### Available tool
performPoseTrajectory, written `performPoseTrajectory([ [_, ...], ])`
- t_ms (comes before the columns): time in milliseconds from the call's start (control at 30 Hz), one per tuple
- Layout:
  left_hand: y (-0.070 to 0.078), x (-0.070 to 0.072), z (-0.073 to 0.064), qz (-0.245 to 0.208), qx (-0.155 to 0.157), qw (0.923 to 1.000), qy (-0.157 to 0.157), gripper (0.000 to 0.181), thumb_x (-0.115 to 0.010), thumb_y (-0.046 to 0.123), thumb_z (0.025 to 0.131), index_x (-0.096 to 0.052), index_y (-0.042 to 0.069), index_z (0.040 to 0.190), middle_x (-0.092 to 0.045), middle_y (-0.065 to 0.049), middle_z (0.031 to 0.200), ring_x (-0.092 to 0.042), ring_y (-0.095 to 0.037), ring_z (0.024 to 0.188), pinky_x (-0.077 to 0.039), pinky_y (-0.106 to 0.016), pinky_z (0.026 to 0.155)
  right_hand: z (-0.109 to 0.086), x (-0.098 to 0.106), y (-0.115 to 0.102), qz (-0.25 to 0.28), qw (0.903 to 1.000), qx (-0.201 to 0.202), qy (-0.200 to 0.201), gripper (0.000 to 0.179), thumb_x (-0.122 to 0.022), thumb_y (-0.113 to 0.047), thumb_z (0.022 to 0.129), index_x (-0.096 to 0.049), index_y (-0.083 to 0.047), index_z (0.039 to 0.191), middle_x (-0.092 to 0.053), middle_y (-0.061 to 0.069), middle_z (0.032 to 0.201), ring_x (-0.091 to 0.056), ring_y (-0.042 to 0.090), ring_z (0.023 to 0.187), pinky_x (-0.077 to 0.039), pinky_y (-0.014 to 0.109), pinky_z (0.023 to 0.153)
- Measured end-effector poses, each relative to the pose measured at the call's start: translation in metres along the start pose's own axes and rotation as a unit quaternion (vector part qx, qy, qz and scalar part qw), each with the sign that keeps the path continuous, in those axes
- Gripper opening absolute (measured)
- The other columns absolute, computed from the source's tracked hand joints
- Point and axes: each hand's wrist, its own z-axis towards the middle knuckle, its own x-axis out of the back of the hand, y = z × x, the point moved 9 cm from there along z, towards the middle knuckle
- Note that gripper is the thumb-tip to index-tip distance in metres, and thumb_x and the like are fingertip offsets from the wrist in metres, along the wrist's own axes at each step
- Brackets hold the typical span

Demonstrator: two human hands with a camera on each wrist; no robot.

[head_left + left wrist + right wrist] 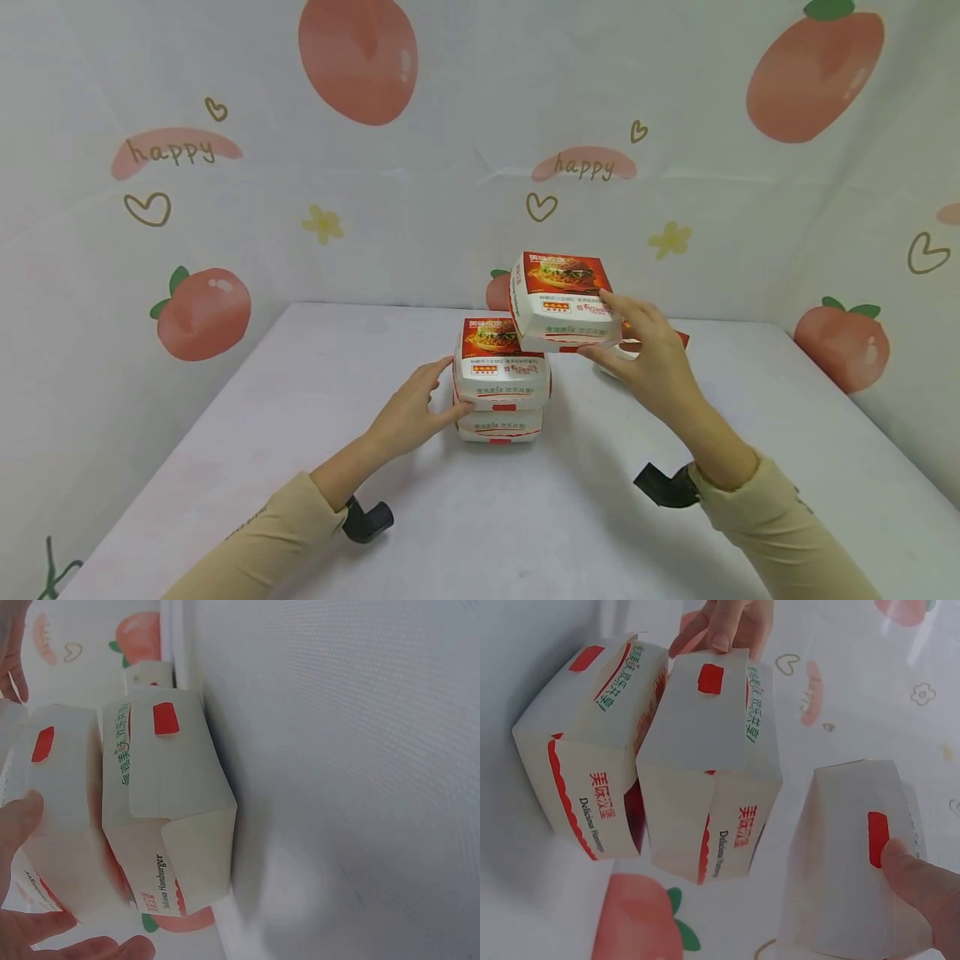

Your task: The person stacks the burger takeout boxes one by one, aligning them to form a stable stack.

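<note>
Two hamburger boxes are stacked on the table; the lower box (499, 426) is mostly covered by the upper box (502, 385), which has a burger picture on its lid. My left hand (408, 411) grips the upper box's left side, thumb at its front corner and fingers farther back along the side. Above and slightly right of the stack, my right hand (651, 357) holds a third hamburger box (566, 307) by its right side, a little tilted. In the right wrist view, the right thumb (911, 874) lies on that box's front by the red tab.
Behind my right hand another box (681, 338) stands on the white table (360, 350), partly hidden; the left wrist view shows a small box (150, 673) farther off. A cloth (450, 167) with fruit prints hangs behind the table. Dark wrist mounts (367, 522) sit under both sleeves.
</note>
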Motion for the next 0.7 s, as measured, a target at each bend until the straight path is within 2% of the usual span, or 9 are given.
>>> performPoseTrajectory([
  [133,-0.001,-0.001,0.0,-0.001,0.003,1.0,-0.001,0.078,-0.067,0.043,0.083,-0.03,0.013,0.146,-0.038,-0.012,0.147,-0.051,-0.031,0.123,-0.048,-0.05,0.094,0.0,-0.005,-0.002,-0.002,1.0,-0.002,-0.004,0.07,-0.078,-0.013,0.074,-0.047,-0.009,0.137,-0.051,0.02,0.128,-0.059,0.03,0.09,-0.055,0.045,0.074],
  [433,-0.002,-0.001,0.001,-0.001,0.006,1.0,-0.002,0.078,-0.066,0.043,0.083,-0.03,0.014,0.146,-0.039,-0.011,0.146,-0.051,-0.031,0.124,-0.048,-0.05,0.095,0.001,-0.014,-0.012,0.011,0.9999,0.011,-0.007,0.069,-0.079,-0.015,0.074,-0.049,-0.008,0.135,-0.051,0.019,0.128,-0.058,0.031,0.097,-0.056,0.045,0.077],
  [700,-0.002,-0.002,0.001,-0.005,0.009,0.9999,-0.005,0.078,-0.066,0.044,0.083,-0.03,0.015,0.146,-0.038,-0.011,0.147,-0.05,-0.031,0.124,-0.048,-0.051,0.095,0.002,-0.021,-0.019,0.018,0.9996,0.016,-0.017,0.068,-0.078,-0.015,0.075,-0.048,-0.01,0.136,-0.051,0.017,0.128,-0.06,0.029,0.094,-0.056,0.043,0.077],
])
